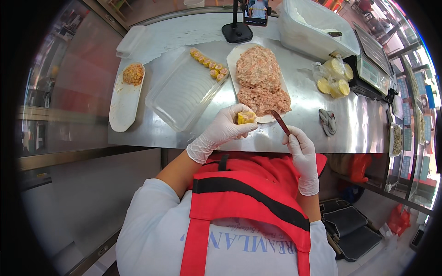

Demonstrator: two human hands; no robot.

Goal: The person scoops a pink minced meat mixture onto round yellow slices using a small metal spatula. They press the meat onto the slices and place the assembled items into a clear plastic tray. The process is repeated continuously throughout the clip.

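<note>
My left hand [220,127], in a white glove, is closed round a small yellow-wrapped dumpling [246,118], its open top showing pale filling. In my gloved right hand [301,154] is a thin, dark reddish-brown spatula [281,124]. Its tip reaches the near edge of the minced meat [259,69], a large pink mound on a white platter [233,57]. Left of the platter, a clear plastic tray [177,99] holds several finished yellow dumplings [209,64] along its far right side.
At the far left, a long white plate [123,106] carries an orange-flecked mixture [133,74]. A phone [256,11] on a black stand [237,33], a white bin [317,32], bagged round yellow wrappers [335,77], a scale [374,69] and a grey cloth [327,122] occupy the steel table [304,135].
</note>
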